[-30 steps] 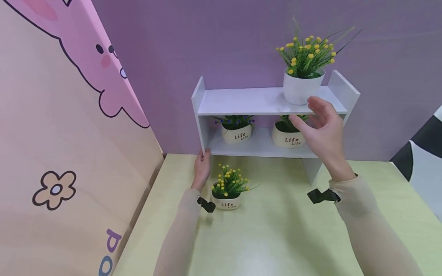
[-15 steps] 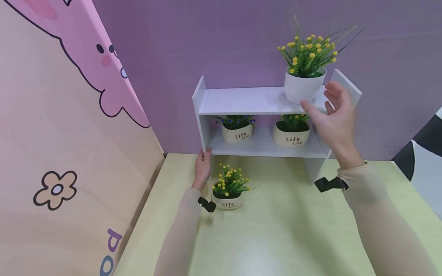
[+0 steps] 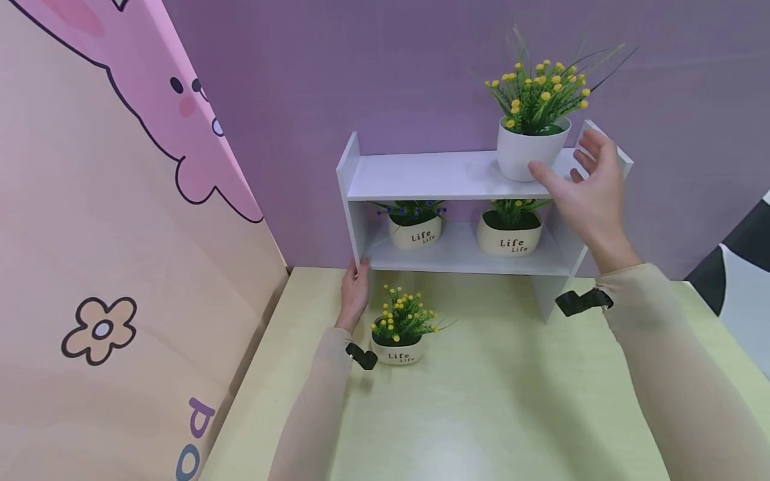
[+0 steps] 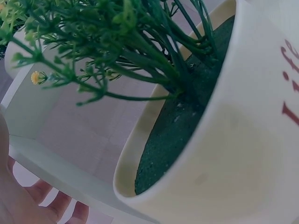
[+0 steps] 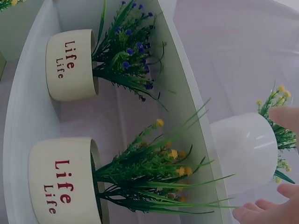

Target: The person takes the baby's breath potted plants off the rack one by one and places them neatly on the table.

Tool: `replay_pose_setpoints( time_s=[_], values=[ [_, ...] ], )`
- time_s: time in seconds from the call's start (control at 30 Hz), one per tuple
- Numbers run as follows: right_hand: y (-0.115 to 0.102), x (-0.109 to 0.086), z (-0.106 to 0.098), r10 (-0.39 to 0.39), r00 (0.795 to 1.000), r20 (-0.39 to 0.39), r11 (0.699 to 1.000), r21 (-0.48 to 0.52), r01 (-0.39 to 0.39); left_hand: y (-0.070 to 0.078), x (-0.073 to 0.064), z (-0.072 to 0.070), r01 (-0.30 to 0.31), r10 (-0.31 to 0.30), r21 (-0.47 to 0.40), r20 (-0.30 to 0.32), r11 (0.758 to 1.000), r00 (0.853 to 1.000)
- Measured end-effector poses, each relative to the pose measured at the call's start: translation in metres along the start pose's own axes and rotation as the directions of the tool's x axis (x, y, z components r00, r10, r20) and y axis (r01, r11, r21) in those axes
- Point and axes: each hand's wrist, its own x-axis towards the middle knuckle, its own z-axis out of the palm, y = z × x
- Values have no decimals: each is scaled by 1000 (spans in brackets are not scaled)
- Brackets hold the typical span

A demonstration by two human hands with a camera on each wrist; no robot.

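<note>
My left hand (image 3: 353, 294) grips the lower left side panel of a small white two-tier shelf (image 3: 415, 177); in the left wrist view its fingers (image 4: 58, 205) come round behind the panel. Spread and slightly bent, the fingers of my right hand (image 3: 589, 190) are at the right of a round white flowerpot (image 3: 526, 157) on the top tier, with the thumb in front of the pot in the head view. Yellow-flowered greenery rises from this pot. Below, the lower tier carries a cream pot with blue flowers (image 3: 415, 235) and another with yellow flowers (image 3: 511, 242), both marked "Life".
A third cream pot (image 3: 397, 353) with yellow flowers stands on the pale table (image 3: 469, 401), close beside my left wrist. Behind the shelf is a purple wall (image 3: 421, 73). A cartoon-printed panel (image 3: 150, 240) borders the table on the left.
My right hand has moved right and slightly up, from in front of the white flowerpot's lower edge to its right side. My left hand has stayed on the shelf.
</note>
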Motion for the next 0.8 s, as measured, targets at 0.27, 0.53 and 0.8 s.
replay_pose_setpoints(
  time_s=[0.27,0.53,0.8],
  values=[
    [-1,15,-1,24,999,41,998,-61,-22,1,0,0,3,-3,0,0,1000,1000],
    [4,24,-1,68,995,74,996,-59,-64,0,1,-1,6,-6,-13,7,1000,1000],
    [-2,29,3,56,996,72,997,-61,-52,1,1,-2,-3,3,0,-3,1000,1000]
  ],
)
